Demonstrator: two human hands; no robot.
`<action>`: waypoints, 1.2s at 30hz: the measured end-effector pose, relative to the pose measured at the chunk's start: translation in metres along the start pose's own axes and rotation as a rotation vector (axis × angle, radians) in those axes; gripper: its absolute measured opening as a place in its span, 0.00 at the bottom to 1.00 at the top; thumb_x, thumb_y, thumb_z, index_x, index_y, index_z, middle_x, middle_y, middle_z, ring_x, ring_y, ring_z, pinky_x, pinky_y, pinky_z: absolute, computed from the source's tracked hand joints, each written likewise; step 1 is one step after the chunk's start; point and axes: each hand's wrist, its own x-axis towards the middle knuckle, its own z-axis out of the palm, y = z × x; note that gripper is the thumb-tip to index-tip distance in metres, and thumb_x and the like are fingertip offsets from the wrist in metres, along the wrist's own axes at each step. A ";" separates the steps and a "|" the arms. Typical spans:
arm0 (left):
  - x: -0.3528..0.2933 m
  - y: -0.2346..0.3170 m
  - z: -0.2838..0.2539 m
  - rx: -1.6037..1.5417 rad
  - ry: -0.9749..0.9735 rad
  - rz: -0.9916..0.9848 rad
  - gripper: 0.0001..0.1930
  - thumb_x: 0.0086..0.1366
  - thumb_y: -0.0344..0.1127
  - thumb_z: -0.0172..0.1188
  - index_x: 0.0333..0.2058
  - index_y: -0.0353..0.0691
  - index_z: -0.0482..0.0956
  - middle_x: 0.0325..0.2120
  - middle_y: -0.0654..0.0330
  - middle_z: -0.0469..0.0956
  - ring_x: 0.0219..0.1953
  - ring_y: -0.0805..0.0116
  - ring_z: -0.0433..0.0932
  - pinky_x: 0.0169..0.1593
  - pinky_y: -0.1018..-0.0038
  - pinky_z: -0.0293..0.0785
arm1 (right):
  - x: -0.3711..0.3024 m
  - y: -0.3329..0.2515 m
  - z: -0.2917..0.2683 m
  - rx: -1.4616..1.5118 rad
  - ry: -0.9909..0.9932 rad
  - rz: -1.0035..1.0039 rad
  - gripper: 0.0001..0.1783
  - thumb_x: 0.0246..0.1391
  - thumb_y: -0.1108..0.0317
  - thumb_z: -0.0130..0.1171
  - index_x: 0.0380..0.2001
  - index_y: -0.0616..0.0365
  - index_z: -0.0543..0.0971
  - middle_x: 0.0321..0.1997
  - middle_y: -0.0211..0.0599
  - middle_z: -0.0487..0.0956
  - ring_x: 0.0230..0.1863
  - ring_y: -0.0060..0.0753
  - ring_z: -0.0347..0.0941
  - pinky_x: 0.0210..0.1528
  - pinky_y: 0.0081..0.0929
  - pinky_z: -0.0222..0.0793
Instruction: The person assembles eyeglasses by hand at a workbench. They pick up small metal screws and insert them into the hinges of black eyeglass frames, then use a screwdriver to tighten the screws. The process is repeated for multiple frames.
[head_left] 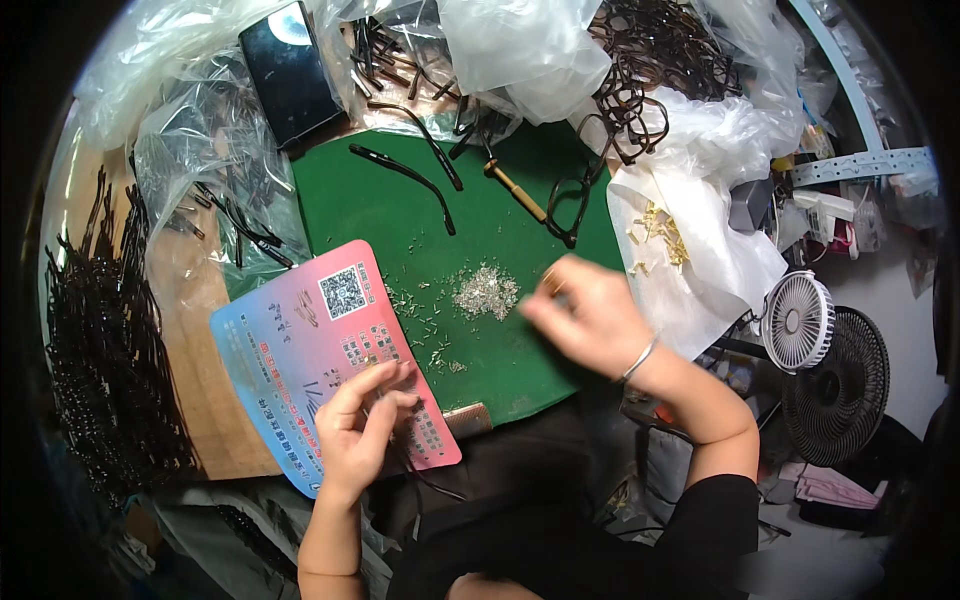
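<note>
My left hand [362, 430] is closed in a pinch over the lower right of a pink and blue printed card [290, 350]. A dark, slim piece, looking like a glasses temple, runs from its fingers; its tip [440, 488] shows below the card. My right hand [592, 318] hovers right of a heap of tiny silvery screws [487, 293], thumb and fingers drawn together. Its fingertips are slightly blurred, so what they hold cannot be made out. Farther off on the green mat [530, 375] lie two dark temples [410, 180] and a screwdriver with a brass-coloured handle [518, 192].
Bundled dark temples [105, 340] lie at the left. Plastic bags [215, 150], a black box [290, 75] and piled brown frames [660, 60] line the back. Gold-coloured small parts [660, 238] rest on white wrapping at the right, near a white fan [797, 318].
</note>
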 end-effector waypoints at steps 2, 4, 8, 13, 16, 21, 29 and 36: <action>-0.009 -0.002 -0.014 -0.242 -0.216 -0.089 0.27 0.58 0.21 0.50 0.57 0.28 0.59 0.54 0.46 0.66 0.51 0.60 0.71 0.52 0.67 0.70 | 0.023 0.015 -0.016 -0.236 0.243 0.107 0.17 0.50 0.56 0.58 0.26 0.63 0.72 0.24 0.49 0.76 0.28 0.51 0.74 0.31 0.41 0.70; -0.007 0.003 -0.005 -0.627 -0.383 -0.136 0.32 0.56 0.23 0.51 0.60 0.30 0.54 0.58 0.45 0.60 0.58 0.57 0.65 0.58 0.62 0.64 | 0.043 0.044 -0.033 -0.426 0.345 0.258 0.17 0.48 0.58 0.59 0.25 0.63 0.72 0.23 0.51 0.76 0.27 0.55 0.73 0.31 0.43 0.69; -0.010 -0.001 -0.005 -0.327 -0.289 -0.039 0.27 0.53 0.14 0.52 0.55 0.28 0.63 0.50 0.45 0.70 0.52 0.60 0.72 0.55 0.63 0.68 | 0.048 0.062 -0.029 -0.386 0.348 0.270 0.16 0.47 0.59 0.58 0.24 0.65 0.72 0.22 0.51 0.75 0.25 0.52 0.72 0.30 0.40 0.68; -0.015 0.016 -0.007 0.019 0.059 -0.264 0.07 0.61 0.25 0.57 0.38 0.30 0.76 0.29 0.55 0.80 0.29 0.72 0.79 0.33 0.80 0.75 | -0.007 -0.004 -0.018 -0.029 0.118 0.073 0.07 0.45 0.68 0.56 0.25 0.61 0.74 0.24 0.46 0.74 0.26 0.47 0.74 0.28 0.34 0.69; 0.001 0.025 -0.006 0.355 0.014 -0.335 0.08 0.65 0.29 0.52 0.36 0.30 0.75 0.22 0.58 0.78 0.22 0.75 0.76 0.27 0.81 0.71 | -0.043 -0.032 0.021 -0.012 -0.097 -0.325 0.07 0.43 0.69 0.59 0.25 0.57 0.73 0.23 0.38 0.74 0.23 0.39 0.73 0.24 0.32 0.71; -0.001 0.000 -0.013 0.950 0.230 0.263 0.05 0.62 0.28 0.54 0.34 0.33 0.75 0.26 0.51 0.75 0.21 0.63 0.76 0.28 0.70 0.71 | -0.054 -0.044 0.058 0.038 -0.288 -0.278 0.08 0.45 0.67 0.58 0.27 0.58 0.71 0.19 0.39 0.73 0.20 0.44 0.72 0.20 0.36 0.70; -0.011 -0.009 0.020 0.279 0.301 0.030 0.06 0.66 0.28 0.50 0.39 0.32 0.69 0.25 0.60 0.74 0.22 0.79 0.74 0.26 0.84 0.72 | -0.051 -0.047 0.070 0.055 -0.357 -0.219 0.14 0.47 0.60 0.60 0.31 0.59 0.71 0.22 0.40 0.74 0.22 0.47 0.73 0.23 0.36 0.71; -0.007 -0.013 0.019 0.251 0.385 0.021 0.04 0.66 0.25 0.47 0.37 0.31 0.68 0.22 0.57 0.74 0.22 0.72 0.78 0.26 0.79 0.74 | -0.021 -0.047 0.048 -0.235 -0.163 -0.278 0.31 0.46 0.54 0.62 0.52 0.55 0.68 0.32 0.39 0.68 0.22 0.37 0.74 0.21 0.30 0.71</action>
